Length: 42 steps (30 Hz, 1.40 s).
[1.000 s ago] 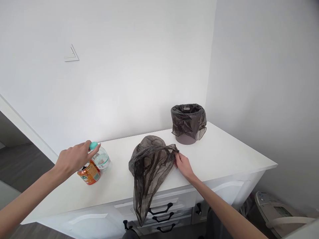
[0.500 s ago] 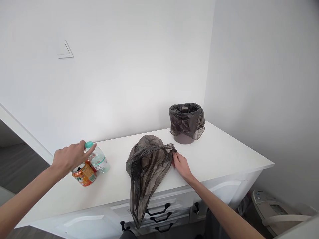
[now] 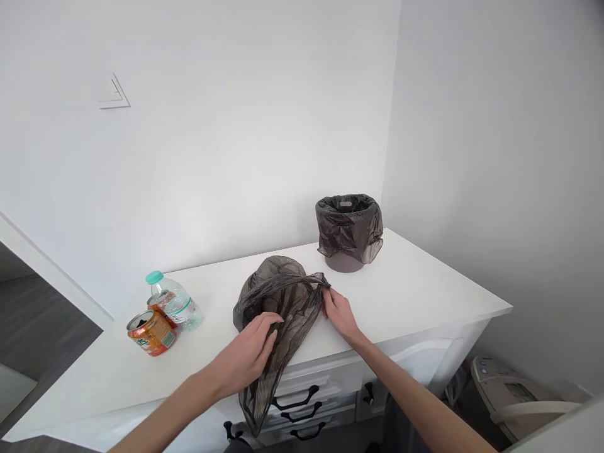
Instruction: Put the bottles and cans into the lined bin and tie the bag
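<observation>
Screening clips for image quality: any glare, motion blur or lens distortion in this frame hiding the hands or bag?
Head view: soft, even daylight, no glare on the white countertop; faint shadows under the can and bottle; left hand and right hand on the dark bag look sharp; wide-angle bending tilts the wall plate and skews frame edges.

The dark bag [image 3: 278, 308] is hiding its own contents behind crumpled film and is draping over the desk [image 3: 415, 296] front, covering part of the drawer handles [image 3: 302, 397]. The left hand [image 3: 250, 355] and right hand [image 3: 337, 313] are burying their fingertips in its folds, so neither grip is resolving. The can [image 3: 151, 331] is masking the base of the bottle [image 3: 175, 301], both labels are showing too small to read, and the frame edge is cutting off both forearms and the white appliance [image 3: 514, 396] at lower right.
</observation>
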### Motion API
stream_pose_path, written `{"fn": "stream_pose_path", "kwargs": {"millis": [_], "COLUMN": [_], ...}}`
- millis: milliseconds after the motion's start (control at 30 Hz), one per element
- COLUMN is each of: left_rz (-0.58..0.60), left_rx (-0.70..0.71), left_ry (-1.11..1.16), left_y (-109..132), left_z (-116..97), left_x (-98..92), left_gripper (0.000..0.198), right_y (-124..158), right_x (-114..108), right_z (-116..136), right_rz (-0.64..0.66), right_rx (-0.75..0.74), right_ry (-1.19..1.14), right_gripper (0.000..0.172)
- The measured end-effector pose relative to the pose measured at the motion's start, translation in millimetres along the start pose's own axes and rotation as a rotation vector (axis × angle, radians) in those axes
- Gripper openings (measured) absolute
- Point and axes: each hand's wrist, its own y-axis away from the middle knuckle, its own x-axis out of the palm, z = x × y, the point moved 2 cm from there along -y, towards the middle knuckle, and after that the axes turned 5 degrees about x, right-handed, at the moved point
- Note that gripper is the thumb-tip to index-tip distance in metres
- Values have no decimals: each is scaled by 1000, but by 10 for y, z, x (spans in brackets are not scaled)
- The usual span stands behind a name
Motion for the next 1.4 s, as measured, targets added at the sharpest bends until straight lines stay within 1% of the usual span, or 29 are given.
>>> {"fn": "stream_pose_path", "kwargs": {"millis": [67,133,200,300,367,433,500,567,700,767,833,867,967,1033,1100,1167,1300,1400], "left_rz": [47,61,56,57,61,57,41,21,-13,-42,-70,-78,-78,-67,-42,-22,-20,0], "left_rx": [-115,-247,-321,-380,-400,-423,-457,-480,-494,-511,-507,-489,-385,-316,-295,-325,-422,-470], "left_ry": [-257,-420,-466,-500,-493,-474,-452,-424,-359,-342,-338,-342,-388,-423,-433,-435,-448,-413], "left_y": [-127,-214,-261,-291,-309,-333,-362,-398,-455,-435,-352,-287,-51,77,132,110,-66,-209], "left_z": [58,236,450,727,849,923,957,957,875,799,705,656,546,527,558,629,818,943], "left_x": [205,295,304,282,302,347,385,389,289,227,194,193,233,269,291,296,321,412], "left_gripper": [40,40,37,31,34,42,53,58,52,54,56,53,44,46,50,53,52,46], "right_y": [-3,-1,2,8,10,10,7,3,-1,-2,-2,-2,-2,1,8,17,27,28], "right_x": [-5,-9,-9,-3,1,4,4,2,-6,-10,-12,-12,-7,-4,-2,-1,6,8], "right_z": [-5,-7,-5,5,15,24,29,28,21,20,22,24,32,39,46,52,53,51], "right_rz": [4,6,10,37,62,79,87,87,85,83,80,80,81,80,78,80,86,81], "right_rx": [-2,-5,-8,-19,-30,-42,-51,-55,-53,-50,-46,-45,-39,-33,-27,-20,-18,-19], "right_ry": [6,16,27,41,47,52,57,61,69,73,76,76,77,79,84,90,99,102], "right_gripper": [47,43,38,36,36,36,35,35,34,34,35,35,36,36,35,35,34,34]}}
